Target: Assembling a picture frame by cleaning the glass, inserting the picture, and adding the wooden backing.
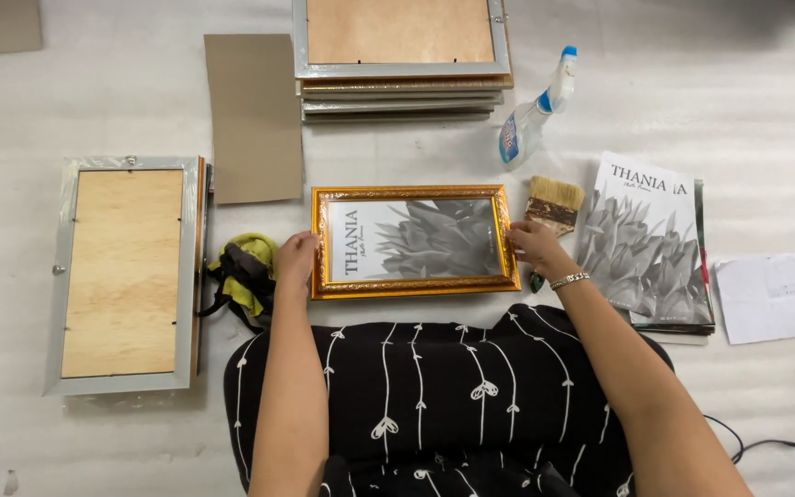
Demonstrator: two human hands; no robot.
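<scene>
A gold ornate picture frame (413, 193) lies flat in front of me, holding a grey flower print. My left hand (294, 259) grips its left edge. My right hand (535, 246), with a silver bracelet on the wrist, grips its right edge. Both hands hold the frame from the sides. My lap in black patterned cloth (425, 387) sits just below the frame.
A silver frame lying face down (124, 273) is at left, a yellow cloth with black straps (243, 273) beside it. A brown card sheet (253, 115), a stack of frames (402, 57), a spray bottle (535, 110), a paintbrush (554, 203), a pile of flower prints (648, 244) and white paper (767, 296) surround me.
</scene>
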